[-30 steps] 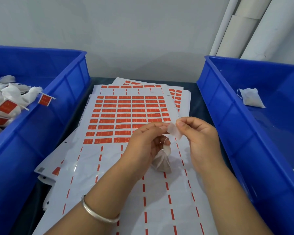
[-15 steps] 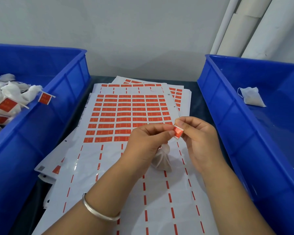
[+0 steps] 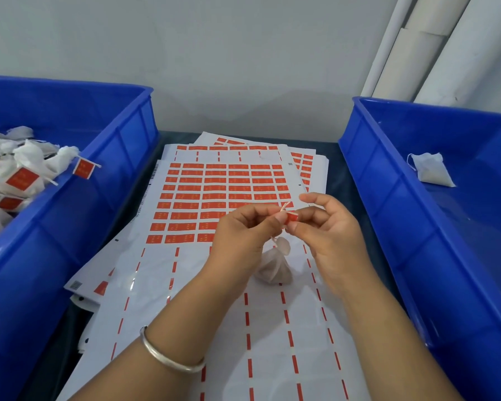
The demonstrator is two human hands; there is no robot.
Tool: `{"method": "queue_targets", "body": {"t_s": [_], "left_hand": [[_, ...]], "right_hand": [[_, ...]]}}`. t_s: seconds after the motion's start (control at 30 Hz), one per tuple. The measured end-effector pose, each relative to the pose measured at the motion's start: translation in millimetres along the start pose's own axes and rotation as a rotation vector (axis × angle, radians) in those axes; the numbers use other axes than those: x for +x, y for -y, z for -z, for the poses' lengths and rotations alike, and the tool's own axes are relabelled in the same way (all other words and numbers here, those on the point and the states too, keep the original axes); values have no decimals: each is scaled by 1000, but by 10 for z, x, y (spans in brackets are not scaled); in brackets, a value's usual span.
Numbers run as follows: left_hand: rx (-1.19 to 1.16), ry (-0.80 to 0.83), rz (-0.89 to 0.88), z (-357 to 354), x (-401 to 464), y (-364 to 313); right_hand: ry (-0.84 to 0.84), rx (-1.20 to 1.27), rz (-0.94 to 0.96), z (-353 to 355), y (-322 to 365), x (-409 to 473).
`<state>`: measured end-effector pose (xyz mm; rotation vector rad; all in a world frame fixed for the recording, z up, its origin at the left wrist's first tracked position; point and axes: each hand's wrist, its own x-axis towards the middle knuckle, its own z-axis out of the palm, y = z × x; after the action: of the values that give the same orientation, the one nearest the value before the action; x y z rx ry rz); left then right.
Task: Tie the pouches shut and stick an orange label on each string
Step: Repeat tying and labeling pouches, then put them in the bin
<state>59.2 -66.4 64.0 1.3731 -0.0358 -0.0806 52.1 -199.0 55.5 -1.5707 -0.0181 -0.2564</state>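
both hands' fingers pinching orange label point(image 3: 291, 217) folded on string, seemingly, left hand point(image 3: 245, 234), right hand point(image 3: 329, 230), pouch point(image 3: 274, 266) hanging below

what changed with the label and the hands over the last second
The small orange label, white backing up a second ago, is now folded orange-side out round the thin white string, pinched by the left hand and right hand. The tied white mesh pouch still hangs below.

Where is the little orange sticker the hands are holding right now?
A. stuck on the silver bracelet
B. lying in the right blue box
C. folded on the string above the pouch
C: the orange label sits pinched between both hands on the string, with the pouch hanging below.
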Motion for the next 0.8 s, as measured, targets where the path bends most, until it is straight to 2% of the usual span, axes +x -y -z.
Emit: {"method": "queue_targets", "body": {"t_s": [0.17,0.33,0.47,0.63,0.8], "left_hand": [[261,25,-135,62,16,-40],[540,59,-90,171,-15,-113],[574,61,-88,262,-166,-234],[490,-152,-168,586,-403,-762],[516,-507,-503,1055,-691,-1363]], "right_hand": [[-19,26,-22,-28,-19,-27],[-47,113,-69,-18,26,-18],[108,140,-63,-141,75,-101],[164,67,-74,-271,35,-237],[203,-172,-191,-361,-151,-335]]}}
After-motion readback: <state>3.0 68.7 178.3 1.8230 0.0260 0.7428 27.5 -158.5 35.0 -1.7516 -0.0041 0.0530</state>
